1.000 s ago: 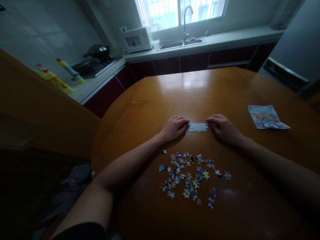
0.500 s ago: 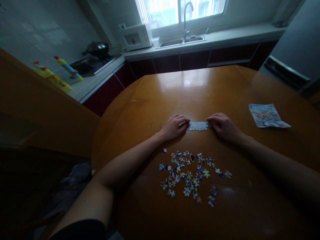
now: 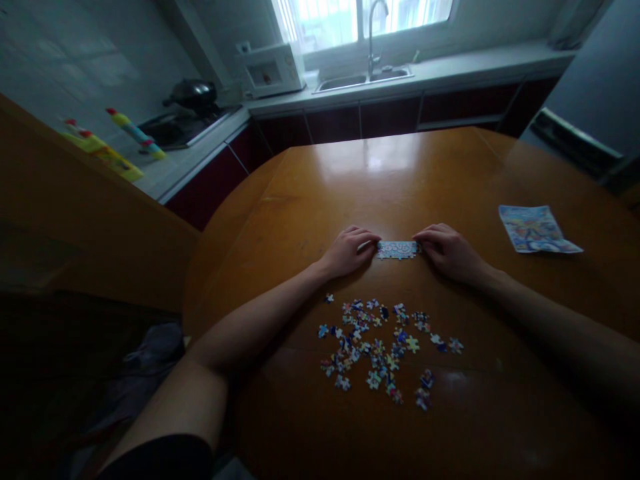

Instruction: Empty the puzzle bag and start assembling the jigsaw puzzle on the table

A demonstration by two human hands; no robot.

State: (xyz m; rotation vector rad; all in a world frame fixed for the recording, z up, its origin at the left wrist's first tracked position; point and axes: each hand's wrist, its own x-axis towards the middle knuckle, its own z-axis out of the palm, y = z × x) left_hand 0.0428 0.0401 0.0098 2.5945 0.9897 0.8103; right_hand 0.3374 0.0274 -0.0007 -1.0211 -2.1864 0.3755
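A short strip of joined jigsaw pieces [image 3: 397, 250] lies flat on the round wooden table [image 3: 380, 173]. My left hand [image 3: 347, 251] rests at the strip's left end, fingers curled and pressed against it. At the strip's right end my right hand [image 3: 447, 251] does the same, fingertips touching the edge. Nearer to me lies a scatter of several loose jigsaw pieces [image 3: 383, 350], untouched by either hand.
A printed picture sheet [image 3: 537, 229] lies on the table at the right. Beyond the table run a kitchen counter with a sink [image 3: 365, 77], a white microwave [image 3: 273, 70] and a wok on a hob [image 3: 193, 97]. Bottles [image 3: 135, 133] stand at the left.
Both hands stay pressed on the ends of the strip. The camera has tilted slightly, so everything sits a little higher in the picture.
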